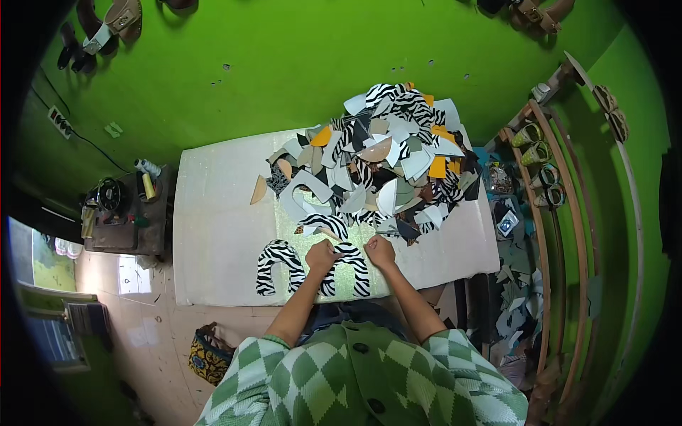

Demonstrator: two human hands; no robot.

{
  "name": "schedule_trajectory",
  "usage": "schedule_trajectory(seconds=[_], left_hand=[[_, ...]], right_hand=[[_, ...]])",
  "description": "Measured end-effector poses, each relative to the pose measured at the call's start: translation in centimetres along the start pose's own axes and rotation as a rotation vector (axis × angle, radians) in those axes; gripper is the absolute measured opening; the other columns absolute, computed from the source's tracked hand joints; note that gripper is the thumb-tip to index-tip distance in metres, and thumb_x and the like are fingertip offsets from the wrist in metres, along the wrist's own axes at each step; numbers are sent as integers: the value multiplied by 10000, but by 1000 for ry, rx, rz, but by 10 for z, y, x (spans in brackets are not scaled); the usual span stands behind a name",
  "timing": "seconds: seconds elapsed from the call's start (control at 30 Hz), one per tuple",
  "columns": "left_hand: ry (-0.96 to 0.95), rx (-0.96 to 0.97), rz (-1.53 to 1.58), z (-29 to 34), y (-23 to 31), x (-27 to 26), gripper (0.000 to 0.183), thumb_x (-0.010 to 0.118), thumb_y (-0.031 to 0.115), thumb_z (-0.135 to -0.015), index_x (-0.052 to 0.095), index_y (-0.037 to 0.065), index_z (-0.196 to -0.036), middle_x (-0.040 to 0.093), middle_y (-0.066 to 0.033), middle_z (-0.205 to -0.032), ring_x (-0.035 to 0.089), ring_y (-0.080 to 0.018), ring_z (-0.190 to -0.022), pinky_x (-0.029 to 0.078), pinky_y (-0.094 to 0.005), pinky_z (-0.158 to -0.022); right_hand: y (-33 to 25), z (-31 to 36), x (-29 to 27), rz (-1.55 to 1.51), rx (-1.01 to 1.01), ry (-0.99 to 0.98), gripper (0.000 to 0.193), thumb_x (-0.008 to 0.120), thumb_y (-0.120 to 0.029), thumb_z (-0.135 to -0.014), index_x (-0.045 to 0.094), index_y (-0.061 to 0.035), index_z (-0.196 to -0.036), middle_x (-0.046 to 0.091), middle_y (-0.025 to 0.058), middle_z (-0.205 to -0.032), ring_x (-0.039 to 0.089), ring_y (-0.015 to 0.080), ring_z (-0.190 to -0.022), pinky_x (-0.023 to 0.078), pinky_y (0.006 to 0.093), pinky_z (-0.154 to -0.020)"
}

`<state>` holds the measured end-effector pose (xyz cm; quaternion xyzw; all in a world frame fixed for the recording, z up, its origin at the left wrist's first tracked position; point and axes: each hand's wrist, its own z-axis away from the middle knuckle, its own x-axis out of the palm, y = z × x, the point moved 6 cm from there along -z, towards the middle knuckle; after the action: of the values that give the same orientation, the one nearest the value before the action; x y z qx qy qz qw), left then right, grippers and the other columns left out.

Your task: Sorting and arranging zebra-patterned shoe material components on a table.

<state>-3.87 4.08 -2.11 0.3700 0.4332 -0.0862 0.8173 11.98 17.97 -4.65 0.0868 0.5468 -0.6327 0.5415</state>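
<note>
A U-shaped zebra-striped cutout (361, 273) lies near the table's front edge, its curve facing away from me. My left hand (320, 257) is closed at its left side, fingers at the striped material and partly covering it. Just off its upper right, my right hand (381, 251) has its fingers curled together; whatever they may pinch is too small to make out. Left of my left forearm rests a matching zebra-striped arch (268, 264). Beyond my hands is another curved zebra-striped piece (323, 223), touching the heap of scraps.
A heap of cut material scraps (398, 153) in white, grey, orange and zebra print covers the far part of the pale table (220, 213). Wooden rack rails (558, 234) with sandals stand at right. A small side table (131, 231) holds thread spools at left; a patterned bag (209, 355) sits on the floor.
</note>
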Motion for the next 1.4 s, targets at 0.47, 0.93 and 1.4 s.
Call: schedule_trajectory(seconds=[0.47, 0.93, 1.4], left_hand=[[-106, 72, 34, -14, -15, 5, 277, 761, 296, -635, 600, 131, -789, 629, -18, -718, 621, -221, -729, 464, -343, -622], [-31, 73, 92, 8, -39, -17, 310, 735, 142, -634, 603, 117, -913, 653, -15, -840, 622, -229, -814, 476, -341, -690], [57, 41, 51, 25, -13, -12, 261, 747, 218, -661, 625, 105, -862, 644, -52, -835, 619, -247, -797, 472, -360, -664]], right_hand=[[-24, 9, 0, 178, -188, -9, 474, 840, -285, -555, 515, -93, -842, 578, 55, -729, 583, 243, -724, 449, 354, -662], [-10, 20, 1, 55, -239, 15, 369, 787, -137, -604, 564, -61, -889, 595, 63, -729, 593, 226, -721, 461, 341, -659], [-8, 35, 6, -52, -80, 140, 289, 774, -57, -574, 605, -27, -807, 613, 79, -666, 611, 225, -650, 478, 328, -622]])
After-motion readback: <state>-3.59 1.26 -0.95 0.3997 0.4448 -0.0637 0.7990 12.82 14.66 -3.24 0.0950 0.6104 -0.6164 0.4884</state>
